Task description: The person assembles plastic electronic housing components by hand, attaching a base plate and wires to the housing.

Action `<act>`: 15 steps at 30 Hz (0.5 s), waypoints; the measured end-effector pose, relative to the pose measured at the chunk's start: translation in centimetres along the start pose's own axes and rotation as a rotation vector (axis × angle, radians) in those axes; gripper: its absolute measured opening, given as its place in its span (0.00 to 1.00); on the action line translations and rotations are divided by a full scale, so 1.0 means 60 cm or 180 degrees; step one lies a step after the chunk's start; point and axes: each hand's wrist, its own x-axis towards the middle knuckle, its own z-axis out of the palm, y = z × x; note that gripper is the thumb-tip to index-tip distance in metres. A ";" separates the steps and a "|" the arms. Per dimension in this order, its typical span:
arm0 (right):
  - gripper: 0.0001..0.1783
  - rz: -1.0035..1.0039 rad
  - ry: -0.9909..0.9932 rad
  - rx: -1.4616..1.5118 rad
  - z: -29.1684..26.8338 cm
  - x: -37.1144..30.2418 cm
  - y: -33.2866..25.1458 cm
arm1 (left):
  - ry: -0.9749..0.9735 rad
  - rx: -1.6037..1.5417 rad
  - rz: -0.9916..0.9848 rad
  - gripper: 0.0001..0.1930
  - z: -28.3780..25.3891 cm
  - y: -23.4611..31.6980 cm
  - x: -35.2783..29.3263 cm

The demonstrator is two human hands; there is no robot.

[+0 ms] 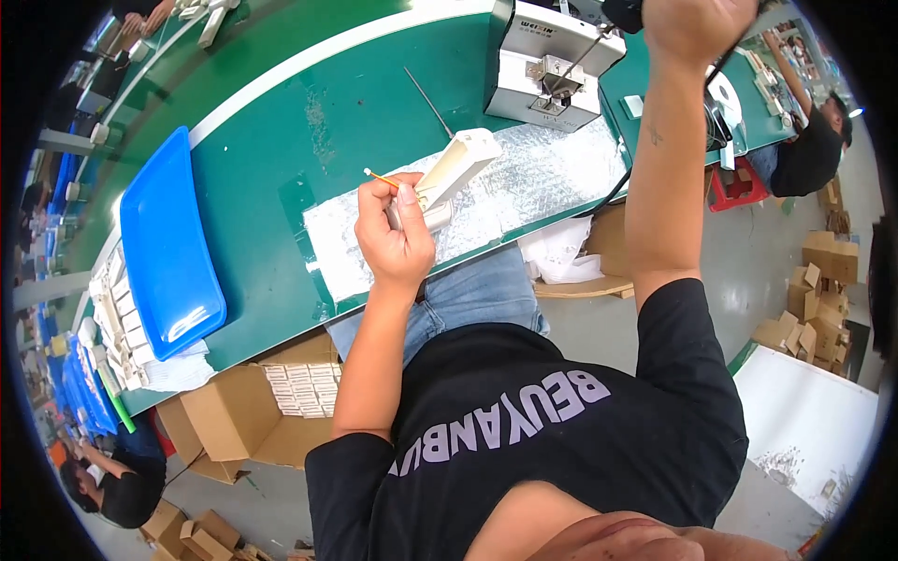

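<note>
1. Plastic casing point(456, 166), cream-white and long, sits in the left hand point(397, 234), whose fingers wrap its lower end; a thin yellow-tipped stick point(380, 175) is pinched at the fingertips beside it.
2. It looks light, stiff and smooth, so likely a little slippery; holding it around the narrow lower end or mid-body seems safest.
3. Its long axis runs from the hand up and to the right, the free end pointing toward the grey machine point(549, 58).
4. It hovers above the silvery foil sheet point(524, 182) on the green tabletop point(281, 131).
5. The right hand point(697, 23) is raised and closed around a dark tool point(622, 13), mostly cut off by the rim.
6. A blue tray point(168, 243) lies well apart to the left.
</note>
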 end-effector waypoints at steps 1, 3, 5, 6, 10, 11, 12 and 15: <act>0.13 0.0114 -0.0001 -0.0094 0.001 -0.002 0.003 | -0.0023 0.0016 0.0041 0.04 -0.001 0.002 0.000; 0.13 0.0220 -0.0009 -0.0166 0.006 -0.005 0.001 | -0.0025 0.0041 0.0093 0.04 -0.003 0.003 0.000; 0.13 0.0943 0.0567 -0.0269 0.014 -0.013 -0.016 | -0.0023 0.0084 -0.0014 0.03 -0.005 0.000 -0.004; 0.14 0.1083 0.0466 -0.0075 0.032 -0.025 -0.054 | 0.0024 0.0118 -0.0014 0.03 -0.004 0.000 -0.003; 0.32 0.1394 -0.0566 0.1468 -0.060 -0.051 -0.027 | -0.0005 0.0209 0.0030 0.03 -0.002 0.006 0.001; 0.33 0.1441 -0.0932 0.2156 -0.063 -0.046 -0.044 | -0.0022 0.0196 0.0103 0.03 0.002 0.003 0.001; 0.38 0.1456 -0.0873 0.2238 -0.057 -0.050 -0.058 | -0.0030 0.0206 0.0175 0.03 0.001 0.000 0.000; 0.42 0.1561 -0.0882 0.2561 -0.034 -0.056 -0.076 | 0.0000 0.0212 0.0190 0.03 0.002 0.003 0.001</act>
